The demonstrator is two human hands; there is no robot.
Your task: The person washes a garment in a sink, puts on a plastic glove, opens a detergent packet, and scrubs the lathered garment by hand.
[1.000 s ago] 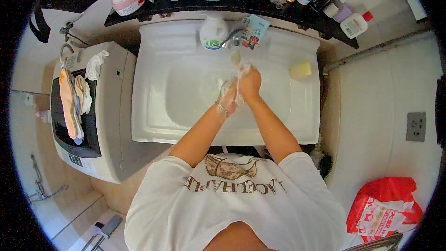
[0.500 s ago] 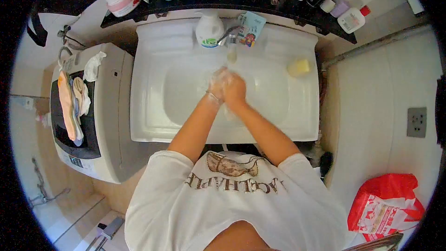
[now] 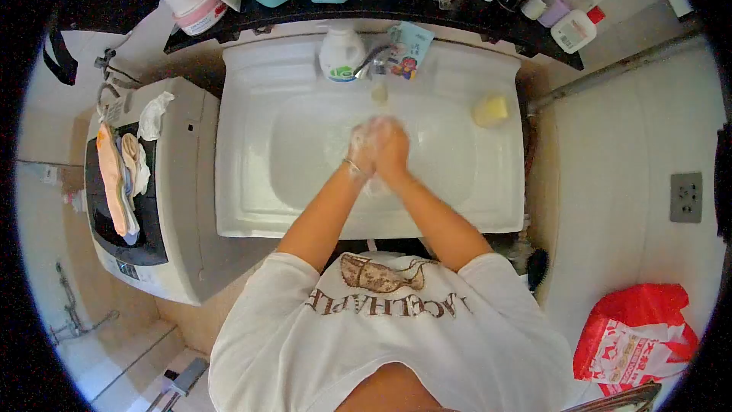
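Over the white sink [image 3: 252,217], my two hands are pressed together, wet and coated in whitish suds. My left hand [image 3: 363,145] wears a bracelet at the wrist, its fingers folded in against the other palm. My right hand [image 3: 392,145] is closed around it from the right side. A pale patch, foam or a soft item, shows just below the hands; which of these I cannot tell. Motion blurs the fingers, and whatever lies between the palms is hidden. The faucet [image 3: 375,61] is just beyond the hands.
A white pump bottle [image 3: 341,53] and a light-blue packet [image 3: 412,49] stand behind the sink. A yellow block [image 3: 490,111] sits on its right ledge. Left is a washing machine [image 3: 183,206] with folded cloths [image 3: 114,179] on top. A dark shelf [image 3: 305,15] overhangs the back; a red bag [image 3: 637,336] lies right.
My joined hands have drawn slightly back from the faucet, and the fingers have shifted against each other. The left fingers now reach less far forward.
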